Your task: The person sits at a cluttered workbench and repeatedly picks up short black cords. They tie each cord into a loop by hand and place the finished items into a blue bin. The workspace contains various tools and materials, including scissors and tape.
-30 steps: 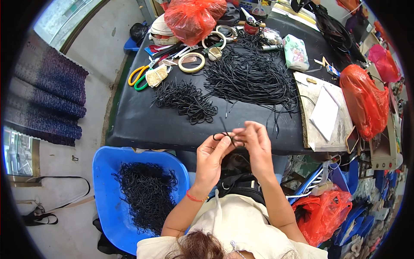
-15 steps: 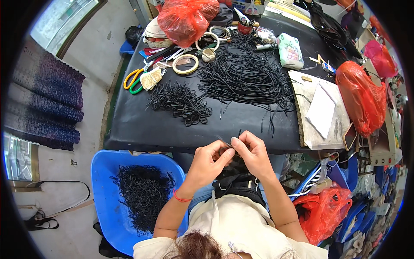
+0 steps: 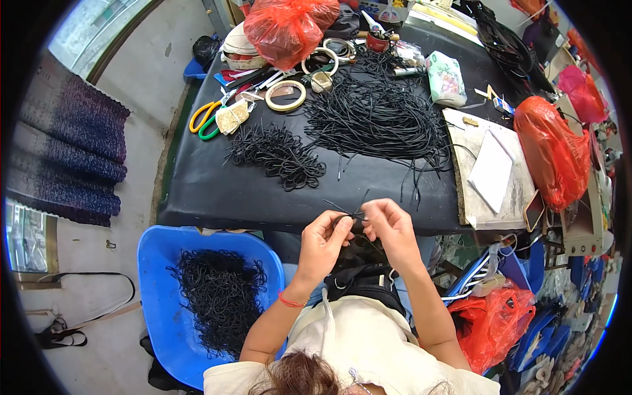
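Just off the table's near edge, my left hand [image 3: 324, 241] pinches a thin black cord [image 3: 343, 210] between thumb and fingers. My right hand [image 3: 391, 232] is closed at the cord's other side, its fingertips against it. Loose cord ends cross and stick up between the two hands. The part within my fingers is hidden. Beyond my hands, a large pile of straight black cords [image 3: 378, 118] lies on the black table [image 3: 243, 201]. To its left is a smaller heap of looped black cords [image 3: 276, 155].
A blue tub [image 3: 158, 309] of tangled black cords [image 3: 220, 299] stands at my left. Orange-and-green-handled scissors [image 3: 207, 120] and tape rolls [image 3: 286, 96] lie at the table's far left. A worn board [image 3: 511, 191], a phone [image 3: 534, 207] and red plastic bags [image 3: 553, 151] are at the right.
My right fingers have shifted from beside my left thumb, drawing slightly right and curling in. The cord ends now cross and spread more visibly above my left fingertips.
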Demonstrator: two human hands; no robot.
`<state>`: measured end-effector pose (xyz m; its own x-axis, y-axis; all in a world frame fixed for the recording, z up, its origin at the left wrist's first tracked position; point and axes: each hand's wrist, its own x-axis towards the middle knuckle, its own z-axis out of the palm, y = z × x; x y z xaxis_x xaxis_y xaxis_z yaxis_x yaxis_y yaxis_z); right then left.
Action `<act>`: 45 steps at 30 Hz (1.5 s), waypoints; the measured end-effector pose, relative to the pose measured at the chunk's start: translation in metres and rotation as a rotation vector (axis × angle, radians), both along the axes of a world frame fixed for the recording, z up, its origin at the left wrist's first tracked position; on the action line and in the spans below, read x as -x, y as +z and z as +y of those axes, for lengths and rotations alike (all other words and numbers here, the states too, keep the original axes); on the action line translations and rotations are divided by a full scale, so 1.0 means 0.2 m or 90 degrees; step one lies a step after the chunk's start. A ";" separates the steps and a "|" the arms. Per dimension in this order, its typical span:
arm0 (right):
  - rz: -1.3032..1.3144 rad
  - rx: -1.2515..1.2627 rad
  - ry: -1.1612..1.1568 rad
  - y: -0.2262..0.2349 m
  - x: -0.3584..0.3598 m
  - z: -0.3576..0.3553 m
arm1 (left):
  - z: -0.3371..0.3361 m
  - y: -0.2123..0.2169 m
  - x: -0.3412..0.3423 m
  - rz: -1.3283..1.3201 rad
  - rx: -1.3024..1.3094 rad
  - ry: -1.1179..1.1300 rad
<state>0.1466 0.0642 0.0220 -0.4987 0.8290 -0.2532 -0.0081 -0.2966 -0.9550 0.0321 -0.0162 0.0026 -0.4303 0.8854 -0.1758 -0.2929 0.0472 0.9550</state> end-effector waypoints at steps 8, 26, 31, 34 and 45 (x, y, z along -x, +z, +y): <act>0.018 -0.065 0.092 0.01 -0.04 -0.02 | -0.01 0.05 0.05 -0.016 0.019 -0.081; 0.072 0.074 0.098 -0.04 -0.06 -0.02 | -0.05 0.05 0.12 -0.068 0.030 -0.141; 0.077 0.077 0.057 -0.06 -0.04 -0.04 | -0.07 0.04 0.12 -0.041 0.038 -0.129; 0.087 0.102 0.037 -0.06 -0.02 -0.05 | -0.08 0.05 0.11 -0.028 0.056 -0.122; -0.134 -0.194 -0.040 -0.08 -0.03 0.05 | -0.01 0.01 0.17 0.080 0.039 -0.045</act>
